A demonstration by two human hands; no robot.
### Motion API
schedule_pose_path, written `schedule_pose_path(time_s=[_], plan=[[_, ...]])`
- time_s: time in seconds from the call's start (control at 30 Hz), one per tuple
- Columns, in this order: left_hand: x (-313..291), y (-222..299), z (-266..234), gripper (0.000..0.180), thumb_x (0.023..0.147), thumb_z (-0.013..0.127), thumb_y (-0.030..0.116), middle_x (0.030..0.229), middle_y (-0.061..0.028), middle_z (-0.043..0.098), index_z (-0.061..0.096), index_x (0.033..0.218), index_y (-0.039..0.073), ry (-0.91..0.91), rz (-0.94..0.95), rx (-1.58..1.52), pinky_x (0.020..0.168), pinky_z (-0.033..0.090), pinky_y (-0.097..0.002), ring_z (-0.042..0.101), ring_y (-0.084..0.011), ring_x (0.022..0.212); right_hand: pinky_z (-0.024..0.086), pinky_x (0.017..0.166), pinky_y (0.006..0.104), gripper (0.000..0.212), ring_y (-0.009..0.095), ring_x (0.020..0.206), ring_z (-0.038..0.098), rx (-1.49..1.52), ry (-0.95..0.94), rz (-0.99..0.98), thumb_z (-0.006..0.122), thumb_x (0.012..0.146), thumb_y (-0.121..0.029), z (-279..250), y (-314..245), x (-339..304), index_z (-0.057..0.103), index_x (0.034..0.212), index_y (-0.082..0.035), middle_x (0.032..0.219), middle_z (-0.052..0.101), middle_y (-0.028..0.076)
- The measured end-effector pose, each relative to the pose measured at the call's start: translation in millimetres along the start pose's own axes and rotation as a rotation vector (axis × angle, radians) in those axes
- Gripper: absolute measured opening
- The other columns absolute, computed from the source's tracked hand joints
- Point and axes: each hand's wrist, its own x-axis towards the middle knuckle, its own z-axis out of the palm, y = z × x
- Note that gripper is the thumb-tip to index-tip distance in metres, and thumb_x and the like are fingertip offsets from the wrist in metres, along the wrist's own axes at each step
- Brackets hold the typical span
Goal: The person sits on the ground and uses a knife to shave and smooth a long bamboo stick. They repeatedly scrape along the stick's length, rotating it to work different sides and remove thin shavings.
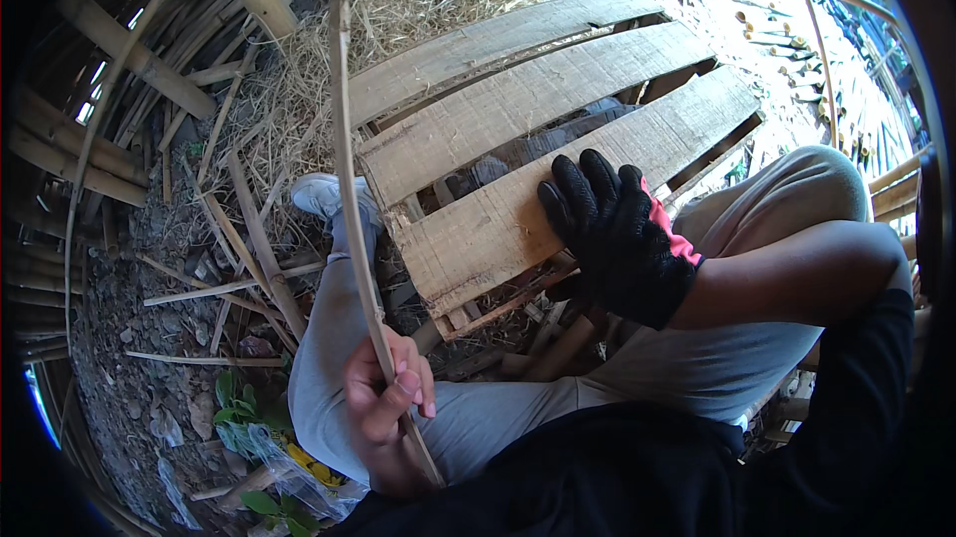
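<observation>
Bamboo strip [351, 188] pinched in left hand [383, 393] fingers [410, 385] (thumb over).

Bright daylight from upper right, glare washing that corner, shaded left side, fisheye-bent dark rim, sharp centre

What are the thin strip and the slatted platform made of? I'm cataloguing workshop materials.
The strip in the left hand looks like split bamboo: pale, slim, slightly bowed, unfinished. The platform under the gloved right hand appears to be rough, weathered raw wood, grey with visible grain.
</observation>
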Motion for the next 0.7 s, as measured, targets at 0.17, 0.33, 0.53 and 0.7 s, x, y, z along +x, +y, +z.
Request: schedule_pose_path(time_s=[0.17, 0.33, 0.53, 0.7], plan=[[4.6, 11.1, -9.5, 0.026, 0.089, 0.065, 0.022, 0.084, -0.0097, 0.051, 0.045, 0.083, 0.007, 0.055, 0.228, 0.354, 0.070, 0.042, -0.0291, 0.051, -0.0181, 0.077, 0.037, 0.098, 0.0571, 0.101, 0.040, 0.126, 0.049, 0.123, 0.026, -0.076, 0.076, 0.067, -0.060, 0.9, 14.0, 7.9, 0.046, 0.140, 0.003, 0.139, 0.047, 0.024], [5.3, 12.8, -17.7, 0.031, 0.089, 0.062, 0.030, 0.133, -0.0278, 0.051, 0.047, 0.080, 0.004, 0.124, 0.331, 0.695, 0.091, 0.038, -0.0383, 0.047, -0.0210, 0.099, 0.038, 0.099, 0.0556, 0.095, 0.039, 0.123, 0.051, 0.216, 0.072, -0.082, 0.082, 0.063, -0.053, -7.1, 20.6, 25.8, 0.052, 0.134, 0.002, 0.130, 0.052, 0.021], [13.6, -0.7, -12.3, 0.039, 0.095, 0.061, 0.038, 0.157, -0.0246, 0.031, 0.055, 0.092, -0.001, 0.089, 0.239, 0.652, 0.115, 0.024, -0.0523, 0.042, -0.0264, 0.129, 0.044, 0.090, 0.0445, 0.078, 0.029, 0.105, 0.062, 0.171, 0.273, -0.007, 0.085, 0.062, -0.050, -15.9, 54.6, 90.1, 0.061, 0.120, -0.004, 0.105, 0.064, 0.012], [22.5, -30.9, -20.0, 0.048, 0.100, 0.056, 0.040, 0.163, -0.0257, 0.015, 0.064, 0.109, -0.006, 0.023, 0.180, 0.693, 0.118, 0.015, -0.0457, 0.011, -0.0341, 0.147, 0.053, 0.090, 0.0439, 0.077, 0.036, 0.103, 0.067, 0.284, 0.141, 0.222, 0.080, 0.067, -0.060, -37.0, 82.9, 158.3, 0.068, 0.121, -0.007, 0.109, 0.071, 0.018]])
